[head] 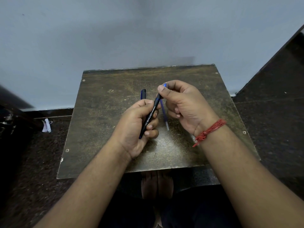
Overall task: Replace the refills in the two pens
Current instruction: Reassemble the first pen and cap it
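Both of my hands work above the bench (102, 129): left hand (139, 127) grips the black pen (148, 119), right hand (184, 106) pinches its blue tip (165, 84). One refill (164, 116) and a cap (143, 93) lie on the bench.

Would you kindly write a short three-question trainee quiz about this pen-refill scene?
1. True or false: the left hand grips the black pen.
2. Which wrist wears the red thread? A) left B) right C) neither
3. Fill in: a loose blue refill lies on the ____ between the hands.

Key: 1 true. 2 B; the right hand pinches the pen's blue tip. 3 table. A second pen lies beyond the left hand.
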`<state>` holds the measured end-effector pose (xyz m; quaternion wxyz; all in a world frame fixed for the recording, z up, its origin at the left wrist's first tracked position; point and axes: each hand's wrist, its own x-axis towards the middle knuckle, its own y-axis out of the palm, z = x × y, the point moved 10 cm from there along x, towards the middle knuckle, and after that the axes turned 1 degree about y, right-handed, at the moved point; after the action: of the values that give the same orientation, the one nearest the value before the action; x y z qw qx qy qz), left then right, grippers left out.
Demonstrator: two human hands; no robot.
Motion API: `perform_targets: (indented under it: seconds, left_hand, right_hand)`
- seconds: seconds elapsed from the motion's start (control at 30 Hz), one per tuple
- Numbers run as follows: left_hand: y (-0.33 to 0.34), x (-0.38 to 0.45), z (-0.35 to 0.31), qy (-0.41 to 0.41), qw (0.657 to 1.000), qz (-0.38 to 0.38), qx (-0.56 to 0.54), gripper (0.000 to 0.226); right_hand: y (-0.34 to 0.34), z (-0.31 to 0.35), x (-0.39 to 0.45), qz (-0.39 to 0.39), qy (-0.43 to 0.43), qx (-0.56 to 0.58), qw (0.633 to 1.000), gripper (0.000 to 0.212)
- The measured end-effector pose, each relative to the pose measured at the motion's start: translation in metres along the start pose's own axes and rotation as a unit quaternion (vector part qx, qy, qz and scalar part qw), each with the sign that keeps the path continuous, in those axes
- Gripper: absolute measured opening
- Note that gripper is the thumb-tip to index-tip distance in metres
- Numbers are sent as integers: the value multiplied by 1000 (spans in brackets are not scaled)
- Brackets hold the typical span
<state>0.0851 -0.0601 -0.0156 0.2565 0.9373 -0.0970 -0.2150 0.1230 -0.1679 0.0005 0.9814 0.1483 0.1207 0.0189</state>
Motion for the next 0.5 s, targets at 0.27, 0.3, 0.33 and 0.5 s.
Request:
perform_targets:
  seconds: [0.27, 0.3, 0.33, 0.5]
  left_hand:
    - [-2, 0, -2, 4, 1000, -5, -6, 18]
    - [-2, 0, -2, 4, 1000, -6, -6, 18]
    - [-2, 0, -2, 5, 1000, -7, -6, 18]
    - [0, 0, -1, 6, 1000, -6, 0, 16]
  right_hand:
    - [0, 0, -3, 5, 21, 20, 1000, 14]
    - [2, 0, -3, 15, 26, 28, 999, 13]
    - [4, 0, -4, 23, 29, 29, 999, 12]
    - [1, -4, -1, -6, 18, 17, 1000, 12]
